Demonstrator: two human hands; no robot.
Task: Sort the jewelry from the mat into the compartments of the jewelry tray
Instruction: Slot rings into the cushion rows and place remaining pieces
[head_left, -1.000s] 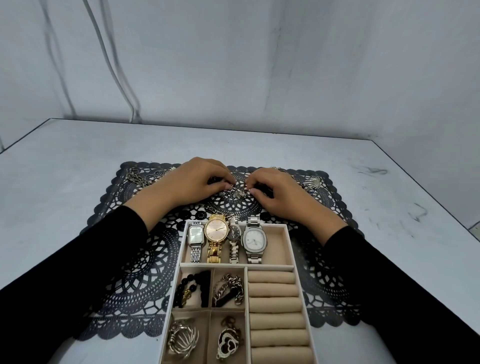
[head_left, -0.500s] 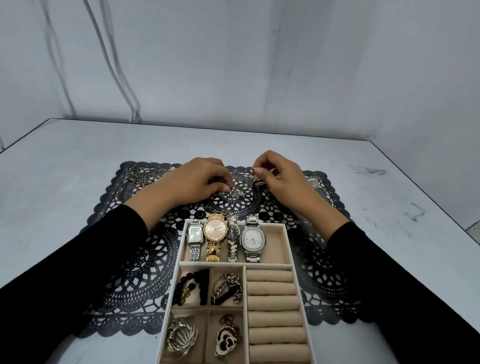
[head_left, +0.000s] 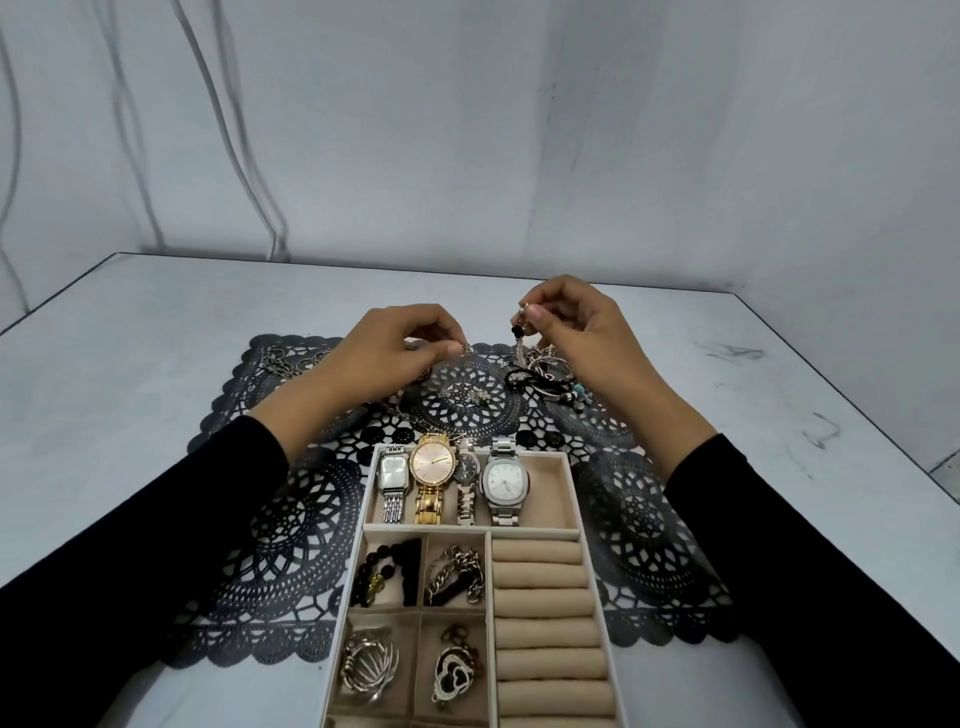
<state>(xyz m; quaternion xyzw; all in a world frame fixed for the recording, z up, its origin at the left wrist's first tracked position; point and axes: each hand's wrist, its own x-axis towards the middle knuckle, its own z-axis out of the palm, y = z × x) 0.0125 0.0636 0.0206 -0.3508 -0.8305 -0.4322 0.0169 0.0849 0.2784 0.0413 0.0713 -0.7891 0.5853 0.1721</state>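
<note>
Pinches beaded piece, dangling vertical, in right hand, upper centre; pinches tiny unclear bit in left hand; needs carrying straight down-frame to jewelry tray.

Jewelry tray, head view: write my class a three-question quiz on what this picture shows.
1. True or false: the ring rolls in the jewelry tray hold no rings.
2. How many watches lie in the tray's far compartment? A) two B) four C) six
3. Fill in: the right hand pinches a dangling piece bearing a ____ bead.
Key: 1 true; 2 B; 3 black.
</note>
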